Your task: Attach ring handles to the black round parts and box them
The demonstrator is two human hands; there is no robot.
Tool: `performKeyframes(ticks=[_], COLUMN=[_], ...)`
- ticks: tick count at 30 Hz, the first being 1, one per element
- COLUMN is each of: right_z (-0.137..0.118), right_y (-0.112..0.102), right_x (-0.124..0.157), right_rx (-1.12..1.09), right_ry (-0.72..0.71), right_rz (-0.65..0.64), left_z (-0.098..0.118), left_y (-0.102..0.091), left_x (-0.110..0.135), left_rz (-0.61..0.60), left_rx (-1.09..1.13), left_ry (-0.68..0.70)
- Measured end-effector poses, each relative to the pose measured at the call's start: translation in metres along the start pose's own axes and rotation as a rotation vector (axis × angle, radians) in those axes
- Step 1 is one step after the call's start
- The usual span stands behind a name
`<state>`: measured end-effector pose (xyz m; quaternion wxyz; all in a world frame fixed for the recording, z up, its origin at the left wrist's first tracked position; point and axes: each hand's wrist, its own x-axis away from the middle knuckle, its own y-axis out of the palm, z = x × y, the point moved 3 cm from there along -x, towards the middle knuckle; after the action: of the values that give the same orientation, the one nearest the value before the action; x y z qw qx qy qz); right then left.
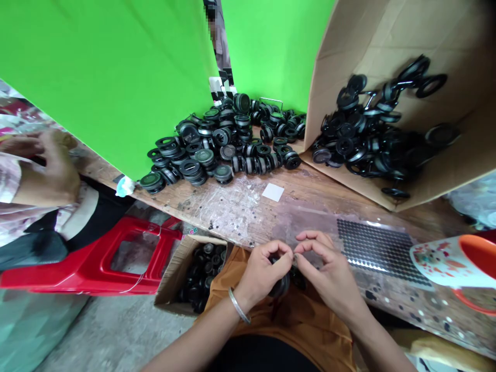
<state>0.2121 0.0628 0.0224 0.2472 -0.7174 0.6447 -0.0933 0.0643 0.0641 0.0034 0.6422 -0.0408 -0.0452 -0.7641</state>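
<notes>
My left hand (263, 271), with a silver bangle at the wrist, is closed around a black round part (282, 287) above my lap. Most of that part lies hidden behind the fingers. My right hand (329, 271) meets it there, thumb and index finger pinched at the left fingertips. Whatever they pinch is too small to make out. Just right of my hands, a clear sheet with rows of black dots (377, 250) lies on the wooden table (321, 191). Beyond them is a heap of similar black round parts (205, 150).
A cardboard box (344, 31) of black parts lies open at right, near a white and orange mug (437, 261). A small white square (273, 192) is on the table. Lower left are another box (168, 284) and a red stool (93, 258). Another person's hand (58, 160) is at left.
</notes>
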Motion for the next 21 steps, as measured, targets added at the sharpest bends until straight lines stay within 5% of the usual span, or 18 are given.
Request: performKeyframes(ticks=[7,11,14,21], right_z=[-0.007,-0.012,-0.017,-0.024], right_y=[-0.002,-0.004,0.002,0.017], right_x=[-0.001,0.003,0.011,0.016], right_rx=[0.109,0.157,0.183,0.139], right_ry=[-0.057,-0.106,-0.186,-0.201], right_rz=[0.012,0.058,-0.029,-0.051], left_z=[0.001,-0.004,-0.009,-0.007], left_y=[0.001,-0.003,-0.006,-0.008], left_x=[0.003,0.0,-0.002,-0.004], left_rz=[0.041,0.237,0.35,0.399], left_rx=[0.04,0.298,0.459,0.362], left_ry=[-0.04,-0.155,-0.213,-0.15])
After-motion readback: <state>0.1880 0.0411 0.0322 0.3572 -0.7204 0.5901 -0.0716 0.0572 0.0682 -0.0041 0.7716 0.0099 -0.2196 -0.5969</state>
